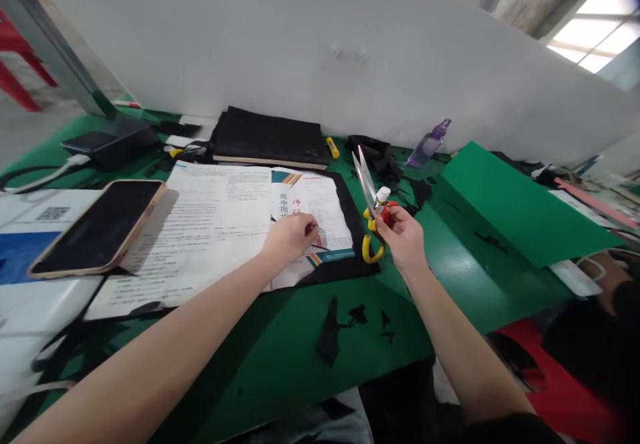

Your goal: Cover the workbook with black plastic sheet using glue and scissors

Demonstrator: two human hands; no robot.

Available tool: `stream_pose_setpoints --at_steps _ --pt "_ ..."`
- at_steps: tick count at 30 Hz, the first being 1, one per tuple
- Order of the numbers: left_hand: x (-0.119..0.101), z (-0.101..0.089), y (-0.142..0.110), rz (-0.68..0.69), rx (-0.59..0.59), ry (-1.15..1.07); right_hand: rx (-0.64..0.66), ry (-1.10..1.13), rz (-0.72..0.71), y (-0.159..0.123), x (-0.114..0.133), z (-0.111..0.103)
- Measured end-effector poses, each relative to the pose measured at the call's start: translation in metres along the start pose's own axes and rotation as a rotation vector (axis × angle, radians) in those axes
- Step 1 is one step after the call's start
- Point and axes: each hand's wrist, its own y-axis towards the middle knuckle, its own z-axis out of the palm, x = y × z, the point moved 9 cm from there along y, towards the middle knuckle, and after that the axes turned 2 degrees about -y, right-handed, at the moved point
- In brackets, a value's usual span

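Note:
My right hand is closed around a pair of scissors with red and yellow handles. Their blades point up and away from me, slightly apart. A small white cap-like piece shows beside the scissors' pivot; what it belongs to is hidden. My left hand rests with curled fingers on a printed paper cover with wavy cut edges. Whatever its fingertips may hold is hidden. Under the cover lies a black sheet, and a printed text page spreads to the left.
A phone lies at the left. Behind the papers are a black-covered book, a yellow tube and a purple-topped spray bottle. Black scraps lie at the front. A green board stands at the right, near another person's arm.

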Motion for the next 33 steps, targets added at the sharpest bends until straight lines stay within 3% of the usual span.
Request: stream_pose_setpoints --at_steps 7,12,20,26,30,33 --pt "-0.001 -0.001 -0.002 0.058 -0.015 0.002 0.031 0.000 0.035 -0.003 -0.006 0.008" --pt "-0.007 -0.002 -0.004 0.129 0.060 0.015 0.000 -0.002 0.051 -0.002 -0.013 0.009" --pt "-0.020 0.003 -0.008 0.233 0.125 0.229 -0.013 0.011 0.070 0.001 -0.016 0.009" --pt "-0.060 0.007 -0.033 0.377 0.103 0.469 -0.006 0.044 0.077 -0.001 -0.013 0.007" --pt "-0.097 0.016 -0.068 0.471 0.102 0.526 0.016 0.058 0.075 -0.003 -0.010 0.008" --pt "-0.110 0.028 -0.098 0.520 0.125 0.526 0.041 0.056 0.075 -0.004 -0.009 0.010"
